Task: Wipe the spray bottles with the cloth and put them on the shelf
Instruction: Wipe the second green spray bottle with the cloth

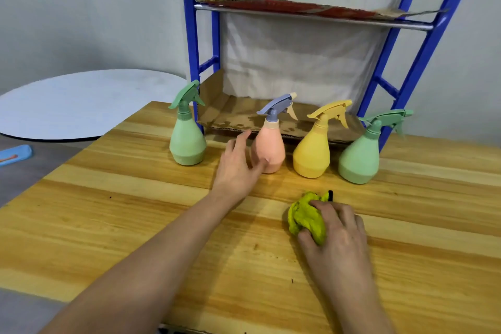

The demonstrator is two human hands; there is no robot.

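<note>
A row of spray bottles stands on the wooden table (135, 211) in front of the blue shelf (423, 62): a green bottle (187, 138) at the left, a pink bottle (271, 149) with a grey-blue trigger, a yellow bottle (311, 154), and another green bottle (359, 160) at the right. My left hand (238, 168) reaches to the pink bottle, fingers spread, with the thumb touching its lower side. My right hand (336, 233) grips a bunched yellow-green cloth (305, 218) on the table nearer to me.
The shelf's lower level (244, 116) is lined with brown cardboard, and so is the upper level (298, 7). A white cloth hangs behind the shelf. A round white tabletop (81, 103) lies at the left, with a blue object (16, 154) on the floor.
</note>
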